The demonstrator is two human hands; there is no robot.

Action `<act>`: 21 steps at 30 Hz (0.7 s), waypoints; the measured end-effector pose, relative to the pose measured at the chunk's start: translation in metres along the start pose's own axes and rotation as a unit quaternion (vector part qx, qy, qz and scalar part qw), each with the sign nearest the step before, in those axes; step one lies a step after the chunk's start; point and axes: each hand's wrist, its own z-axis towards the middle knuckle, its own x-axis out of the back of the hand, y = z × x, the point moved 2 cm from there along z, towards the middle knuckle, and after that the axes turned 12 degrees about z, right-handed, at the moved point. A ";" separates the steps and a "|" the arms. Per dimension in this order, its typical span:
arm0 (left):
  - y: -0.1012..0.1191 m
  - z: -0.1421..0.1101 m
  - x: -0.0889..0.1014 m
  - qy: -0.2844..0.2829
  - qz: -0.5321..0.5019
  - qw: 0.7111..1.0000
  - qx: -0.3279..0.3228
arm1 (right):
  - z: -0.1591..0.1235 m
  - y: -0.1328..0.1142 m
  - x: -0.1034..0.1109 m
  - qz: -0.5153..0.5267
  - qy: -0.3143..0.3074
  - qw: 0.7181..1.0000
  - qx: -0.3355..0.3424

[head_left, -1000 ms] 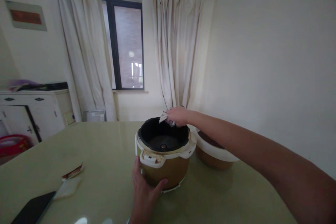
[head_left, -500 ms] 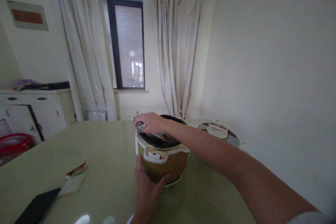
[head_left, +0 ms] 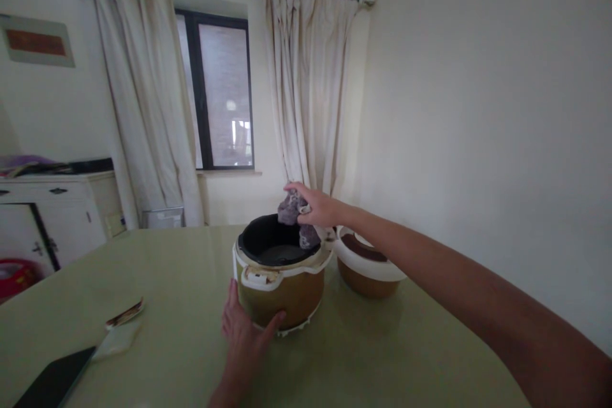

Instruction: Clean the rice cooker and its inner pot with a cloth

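Note:
A gold and white electric cooker [head_left: 287, 293], its black interior open at the top, stands on the table in front of me. My left hand [head_left: 243, 331] braces its lower front left side, thumb and fingers spread around the curve. Over the right part of the rim, my right hand [head_left: 318, 205] grips a crumpled grey-purple cloth [head_left: 290, 207]. One end of the cloth hangs down against the cooker's inner right edge. Just right of the cooker sits its round lid [head_left: 370, 277], gold with a white rim and brown top, partly covered by my right forearm.
The pale green glossy table [head_left: 182, 280] spreads all around the cooker. A dark tablet-like slab [head_left: 60, 376] and a small packet [head_left: 125, 314] lie at the left. Behind are a white cabinet [head_left: 71, 204], a red basket [head_left: 16, 277], curtains [head_left: 306, 89] and a window [head_left: 224, 95].
My right hand has moved with the cloth from the cooker's left rim to its right rim, lifting it a little. The cooker's lid shows more now. My left hand keeps its place on the cooker.

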 end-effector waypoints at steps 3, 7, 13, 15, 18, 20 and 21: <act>0.025 0.003 0.032 0.086 -0.010 0.992 -0.093 | -0.019 -0.017 0.025 -0.016 0.064 0.998 -0.004; 0.076 0.034 0.074 0.095 0.031 0.974 -0.203 | -0.049 -0.029 0.029 -0.078 0.039 0.996 0.024; 0.133 0.092 0.075 -0.153 0.236 0.897 -0.340 | -0.063 0.006 -0.031 -0.109 0.054 0.987 -0.106; 0.136 0.098 0.070 -0.173 0.275 0.878 -0.351 | -0.061 0.014 -0.050 -0.093 0.061 0.985 -0.131; 0.132 0.100 0.067 -0.181 0.285 0.867 -0.367 | -0.059 0.011 -0.065 -0.117 0.095 0.975 -0.165; 0.128 0.102 0.069 -0.188 0.285 0.859 -0.382 | -0.060 0.000 -0.072 -0.146 0.113 0.967 -0.174; 0.125 0.102 0.071 -0.190 0.282 0.856 -0.389 | -0.062 -0.008 -0.076 -0.155 0.121 0.966 -0.167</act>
